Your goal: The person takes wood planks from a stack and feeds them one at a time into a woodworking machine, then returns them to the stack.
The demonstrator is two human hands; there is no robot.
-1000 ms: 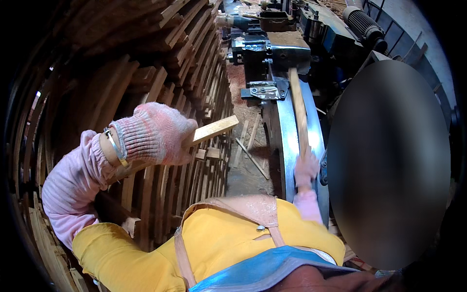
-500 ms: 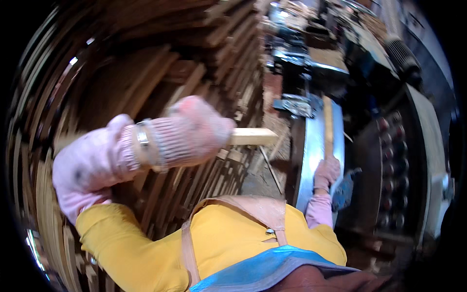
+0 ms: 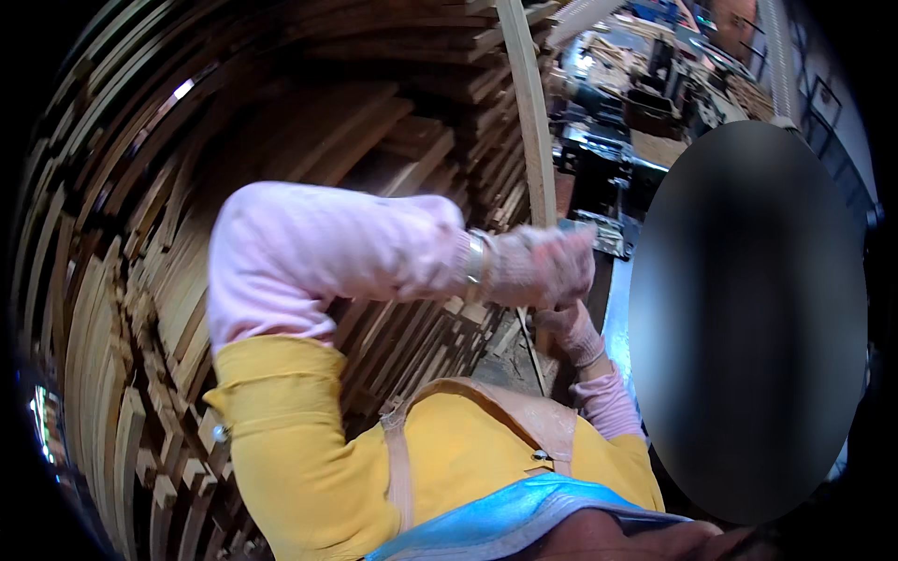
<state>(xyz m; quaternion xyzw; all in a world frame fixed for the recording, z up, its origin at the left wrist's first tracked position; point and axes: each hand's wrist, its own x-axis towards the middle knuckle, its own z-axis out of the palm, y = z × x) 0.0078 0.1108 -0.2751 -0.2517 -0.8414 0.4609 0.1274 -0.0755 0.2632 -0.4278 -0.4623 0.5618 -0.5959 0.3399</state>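
My left hand (image 3: 538,266), in a pink knitted glove, grips a long pale wooden slat (image 3: 528,112) that rises almost upright toward the top of the view. My right hand (image 3: 572,335), gloved the same way, sits just below the left one and holds the slat's lower part. A pink sleeve and a bracelet cover my left forearm, which crosses the middle of the view. I wear a yellow top and an apron with tan straps.
A tall stack of wooden slats (image 3: 140,280) fills the left and upper left. A dark woodworking machine (image 3: 599,187) with a metal table (image 3: 619,309) stands to the right. A cluttered workbench (image 3: 673,84) lies at the back. A blurred oval hides the right side.
My left hand has swung right with its slat, which has turned from level to nearly upright. It now sits just above my right hand.
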